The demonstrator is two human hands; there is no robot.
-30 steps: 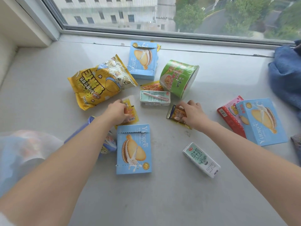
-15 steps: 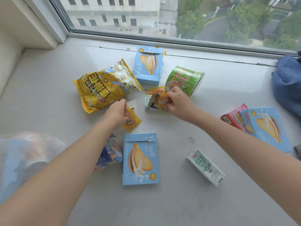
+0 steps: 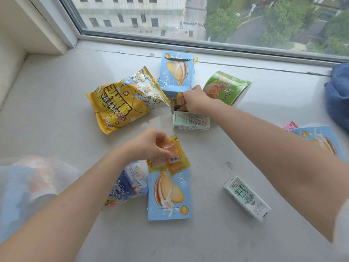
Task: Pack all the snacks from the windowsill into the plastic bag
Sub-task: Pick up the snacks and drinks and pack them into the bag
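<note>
Both hands gather small packets to bag together: the left hand [image 3: 149,146] pinches a yellow sachet [image 3: 170,157], the right hand [image 3: 196,99] grips orange ones [image 3: 179,100]. Most snacks remain scattered on the windowsill [image 3: 56,103]; the plastic bag [image 3: 28,188] waits at left

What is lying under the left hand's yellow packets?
The top edge of a blue biscuit box lies under the yellow packets, gripped by the left hand. The box's upper print is covered.

Both bare arms reach forward; the left hand [image 3: 149,146] pinches a small yellow packet [image 3: 171,157], the right hand [image 3: 195,100] grips small wrappers [image 3: 179,101].
</note>
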